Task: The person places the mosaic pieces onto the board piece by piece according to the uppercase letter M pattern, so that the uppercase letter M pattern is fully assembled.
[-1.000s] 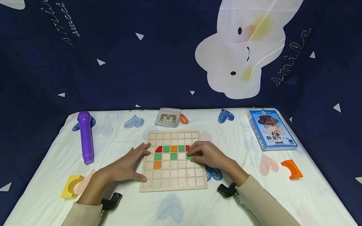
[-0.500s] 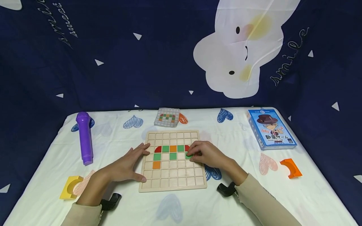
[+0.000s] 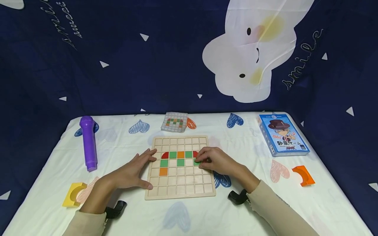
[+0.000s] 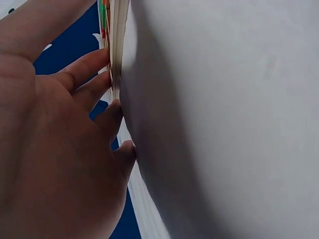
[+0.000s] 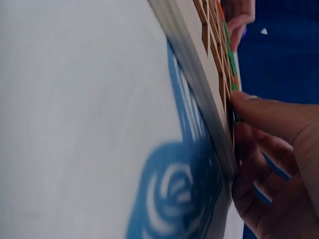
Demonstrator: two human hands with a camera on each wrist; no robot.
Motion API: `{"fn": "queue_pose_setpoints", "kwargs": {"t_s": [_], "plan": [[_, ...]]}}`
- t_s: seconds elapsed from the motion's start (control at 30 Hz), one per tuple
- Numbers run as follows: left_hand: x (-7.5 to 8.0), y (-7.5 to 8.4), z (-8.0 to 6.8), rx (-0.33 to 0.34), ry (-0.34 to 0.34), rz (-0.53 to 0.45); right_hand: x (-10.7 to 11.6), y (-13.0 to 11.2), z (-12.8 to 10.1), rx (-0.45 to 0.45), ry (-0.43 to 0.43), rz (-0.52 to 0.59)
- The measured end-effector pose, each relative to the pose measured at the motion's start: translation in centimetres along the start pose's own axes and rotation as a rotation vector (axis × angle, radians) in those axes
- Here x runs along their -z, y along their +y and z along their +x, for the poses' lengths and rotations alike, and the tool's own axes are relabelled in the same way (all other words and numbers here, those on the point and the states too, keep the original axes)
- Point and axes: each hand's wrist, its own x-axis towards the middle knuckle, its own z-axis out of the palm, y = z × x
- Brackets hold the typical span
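Observation:
A wooden grid board (image 3: 180,183) lies in the middle of the table, with red, green and orange tiles in its upper rows. My left hand (image 3: 141,167) rests flat against the board's left edge (image 4: 117,45), fingers straight. My right hand (image 3: 202,161) sits on the right side of the board, its curled fingers pinching a green tile (image 3: 196,161) in a cell of the second filled row. In the right wrist view the thumb (image 5: 269,114) presses down at the board's surface (image 5: 209,84). Most of that tile is hidden under the fingers.
A small pattern card (image 3: 175,122) lies behind the board. A purple microphone-shaped toy (image 3: 88,144) and a yellow arch block (image 3: 72,195) are at the left. A blue card box (image 3: 283,135) and an orange arch block (image 3: 304,176) are at the right.

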Motion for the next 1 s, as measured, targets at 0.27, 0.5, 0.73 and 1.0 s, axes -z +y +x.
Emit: {"fn": "queue_pose_setpoints", "kwargs": {"t_s": [0.27,0.5,0.73,1.0], "plan": [[0.1,0.1,0.0,0.006,-0.006,0.0,1.6,0.4,-1.2,-0.019,0.0,0.067],[0.0,0.1,0.0,0.016,-0.006,-0.006,2.8,0.8,-3.0,-0.029,0.04,0.059],[-0.1,0.0,-0.1,0.002,-0.004,0.002,3.5,1.7,-5.5,-0.083,0.063,0.059],[-0.1,-0.1,-0.1,-0.013,-0.002,0.009,4.1,3.2,-9.1,-0.134,0.146,0.017]]}}
